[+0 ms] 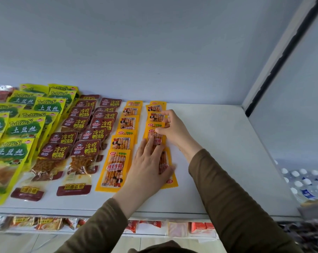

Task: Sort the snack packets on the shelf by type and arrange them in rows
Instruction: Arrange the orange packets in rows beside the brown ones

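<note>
A person in olive-brown sleeves works over a white shelf (218,143) where flat snack packets lie sorted in overlapping rows running front to back. The left hand (149,165) lies flat, fingers straight and spread, pressing down on the nearest orange-yellow foil packet of snack sticks (168,172) at the front of the rightmost row, covering much of its printed face. The right hand (171,127) reaches in from the right, its fingers curled and pinching the top edge of another orange-yellow packet (154,136) farther back in the same row, just beyond the left fingertips. Immediately to the left runs a second row of matching orange-yellow packets (118,161), its front packet lying beside the left wrist. Farther left come two rows of dark maroon packets with clear windows and yellow lettering (81,148), then bright yellow-green packets printed "TuDouSi" (21,125), stacked densely to the frame's left edge. The shelf's right half lies bare up to a pale side wall (291,88) with a dark vertical strip. Beyond the shelf's right end stand shrink-wrapped bottles with white caps (304,181), and a lower shelf of assorted packaged goods (45,222) shows beneath the front lip, partly hidden by the forearms.
</note>
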A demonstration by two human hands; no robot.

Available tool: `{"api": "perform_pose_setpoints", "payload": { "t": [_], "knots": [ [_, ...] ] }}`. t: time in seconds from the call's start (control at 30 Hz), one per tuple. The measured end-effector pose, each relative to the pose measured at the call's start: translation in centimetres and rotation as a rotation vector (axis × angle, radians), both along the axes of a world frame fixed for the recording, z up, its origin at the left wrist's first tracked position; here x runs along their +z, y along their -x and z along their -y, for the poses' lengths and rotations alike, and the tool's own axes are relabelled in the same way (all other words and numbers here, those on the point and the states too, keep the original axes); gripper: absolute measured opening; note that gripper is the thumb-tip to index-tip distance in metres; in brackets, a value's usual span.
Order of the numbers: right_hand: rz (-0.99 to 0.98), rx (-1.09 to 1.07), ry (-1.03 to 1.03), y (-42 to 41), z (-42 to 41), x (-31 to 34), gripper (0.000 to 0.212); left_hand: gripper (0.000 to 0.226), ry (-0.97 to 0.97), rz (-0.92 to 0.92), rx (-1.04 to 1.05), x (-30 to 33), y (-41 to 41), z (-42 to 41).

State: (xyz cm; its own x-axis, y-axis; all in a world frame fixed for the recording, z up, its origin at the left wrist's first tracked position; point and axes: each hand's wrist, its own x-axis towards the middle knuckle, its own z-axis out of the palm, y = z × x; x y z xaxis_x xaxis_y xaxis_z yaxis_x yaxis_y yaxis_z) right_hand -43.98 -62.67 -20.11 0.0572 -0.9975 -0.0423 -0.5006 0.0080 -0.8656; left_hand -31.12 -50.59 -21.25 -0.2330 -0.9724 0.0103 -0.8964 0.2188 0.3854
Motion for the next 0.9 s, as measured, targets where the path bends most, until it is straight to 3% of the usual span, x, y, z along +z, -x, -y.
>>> {"api": "perform_pose_setpoints", "payload": {
  "t": [0.23, 0.4, 0.6, 0.73, 0.9],
  "knots": [
    [0.016, -0.037, 0.024, 0.0, -0.1, -0.2, 0.061, 0.065, 0.009, 0.13, -0.043, 0.9, -1.0, 0.0],
    [-0.008, -0.03, 0.037, -0.2, -0.1, -0.2, 0.06, 0.08, 0.056, 0.135, 0.099, 2.0, -1.0, 1.0],
    [-0.015, -0.038, 0.063, -0.1, -0.3, -0.1, 0.06, 0.068, 0.048, 0.167, 0.097, 2.2, -0.5, 1.9],
    [0.002, -0.196, 0.146, 0.9, -0.9, -0.3, 0.042, 0.07, 0.093, 0.132, 0.14, 3.0, -1.7, 1.9],
    [-0.138, -0.167, 0.097, 1.2, -2.4, -0.5, 0.03, 0.073, -0.022, 0.336, 0.115, 3.7, -2.9, 3.5]
  ]
}}
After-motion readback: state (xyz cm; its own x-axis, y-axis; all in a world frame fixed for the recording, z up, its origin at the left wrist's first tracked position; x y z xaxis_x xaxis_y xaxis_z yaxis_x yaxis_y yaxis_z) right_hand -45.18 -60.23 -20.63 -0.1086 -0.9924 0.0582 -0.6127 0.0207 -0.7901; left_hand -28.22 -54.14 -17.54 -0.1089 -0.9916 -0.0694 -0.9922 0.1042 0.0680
